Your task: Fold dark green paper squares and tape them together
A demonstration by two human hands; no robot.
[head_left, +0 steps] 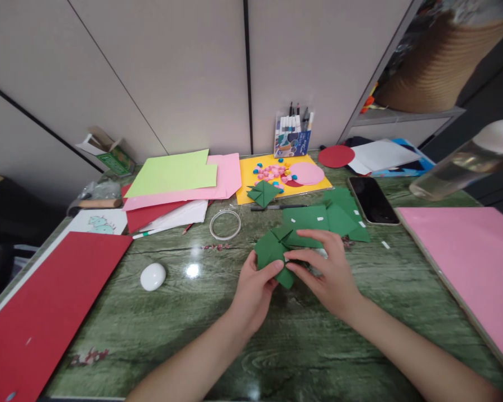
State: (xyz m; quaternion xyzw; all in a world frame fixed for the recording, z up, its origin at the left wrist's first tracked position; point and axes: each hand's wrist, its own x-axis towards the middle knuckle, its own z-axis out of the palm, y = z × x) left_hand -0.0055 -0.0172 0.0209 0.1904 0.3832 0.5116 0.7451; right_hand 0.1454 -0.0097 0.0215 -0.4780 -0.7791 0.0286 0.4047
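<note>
From my seat, a large red cardboard sheet (46,312) is lying at nine o'clock on the green marbled table (171,335), with a small white egg-shaped object (153,276) sitting just beside its right edge. At eleven o'clock a stack of lime, pink, red and white paper sheets (180,184) is spreading out, and a clear ring of tape (225,224) is resting near it. At the centre, my left hand (254,290) is pinching the lower edge of the folded dark green paper piece (272,254) between thumb and fingers, while my right hand (329,273) is pressing down on its right side, fingers curled over the fold. Loose green paper pieces (331,215) are crowding in just behind it at one o'clock, a black smartphone (372,200) is lying beyond them, and a pink board (473,262) is filling three o'clock.
</note>
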